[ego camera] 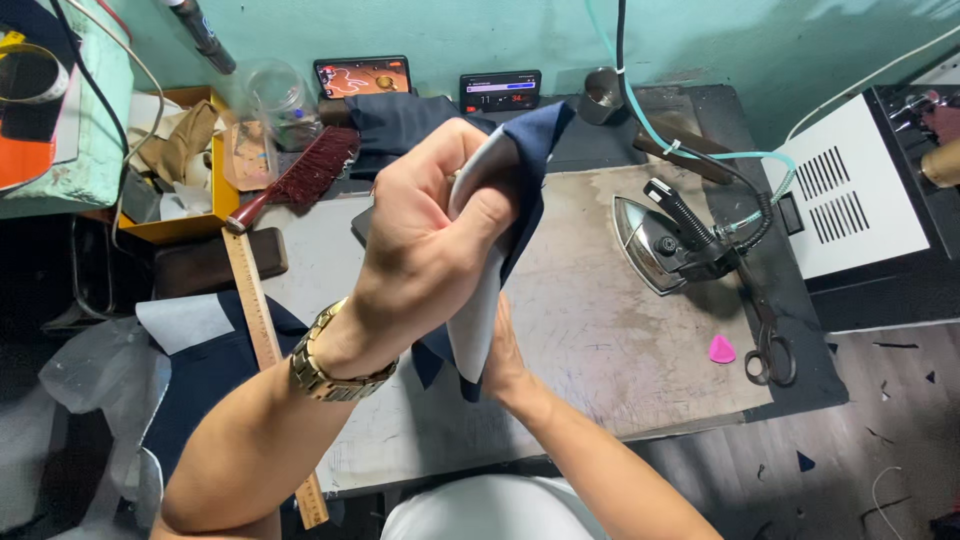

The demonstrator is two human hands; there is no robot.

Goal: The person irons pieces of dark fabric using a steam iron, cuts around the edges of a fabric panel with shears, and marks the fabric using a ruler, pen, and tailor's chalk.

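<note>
Navy cloth (530,150) with pale lining hangs upright over the table (600,330), long axis near-to-far. Left hand (435,235) pinches its far top shut; right hand (505,360) lies flat behind its near end, fingers hidden.

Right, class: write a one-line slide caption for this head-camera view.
Both hands, left and right, hold up a navy cloth piece with white lining over a worn pressing table beside an iron.

Counts: 2 hands, left hand (430,215) above, right hand (503,352) below, both on 1 navy cloth piece (520,175) with pale lining. Right of fingers: 1 iron (665,240), 1 scissors (768,335), 1 pink chalk (721,349). Left of fingers: 1 brush (305,172), 1 wooden ruler (262,330). Beyond fingers: 2 phones (362,76) (500,91).
</note>
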